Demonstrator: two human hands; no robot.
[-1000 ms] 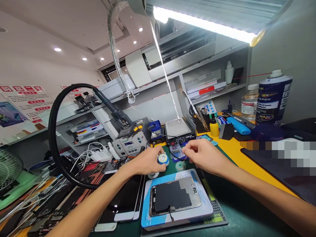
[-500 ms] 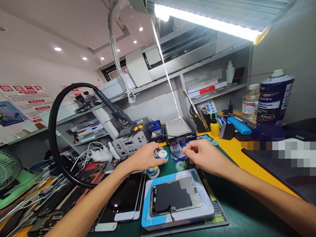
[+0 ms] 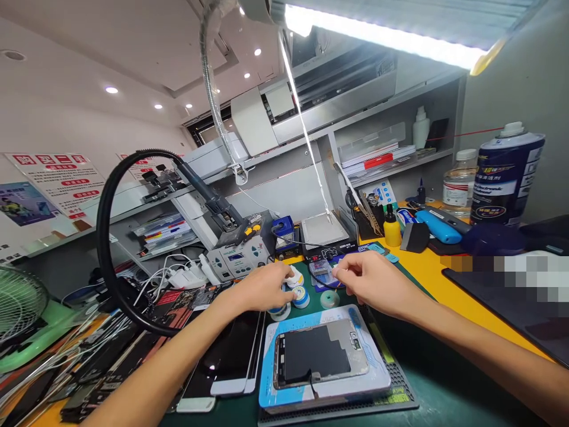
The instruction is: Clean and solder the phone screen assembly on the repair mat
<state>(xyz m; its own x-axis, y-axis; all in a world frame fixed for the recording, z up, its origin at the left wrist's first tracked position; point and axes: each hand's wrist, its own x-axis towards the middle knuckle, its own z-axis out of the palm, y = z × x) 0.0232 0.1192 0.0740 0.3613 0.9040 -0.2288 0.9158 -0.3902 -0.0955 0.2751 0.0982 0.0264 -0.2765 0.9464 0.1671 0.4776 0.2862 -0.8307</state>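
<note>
My left hand [image 3: 267,287] reaches over a group of small round spools behind the phone screens. Its fingers are bent at a blue and white spool [image 3: 301,297], beside a white-topped one [image 3: 295,276]; whether it grips either is unclear. My right hand [image 3: 365,277] is held with thumb and forefinger pinched above the mat, and what is between them is too small to make out. A pale green ring-shaped spool [image 3: 329,299] lies between the hands. Nearer me, an opened phone part [image 3: 317,354] with a black panel rests on a blue and white box [image 3: 383,379].
A grey hot-air station [image 3: 240,257] with a looping black hose stands at back left. Behind the hands is a flat heating plate [image 3: 326,231]. Phone screens [image 3: 231,350] lie at left. A yellow bottle [image 3: 392,228] and a large spray can [image 3: 507,175] stand at right.
The blue and white spool that was at my left fingertips now sits lower on the mat, and a white-topped spool shows behind it. My right hand keeps its pinch. The view has shifted slightly.
</note>
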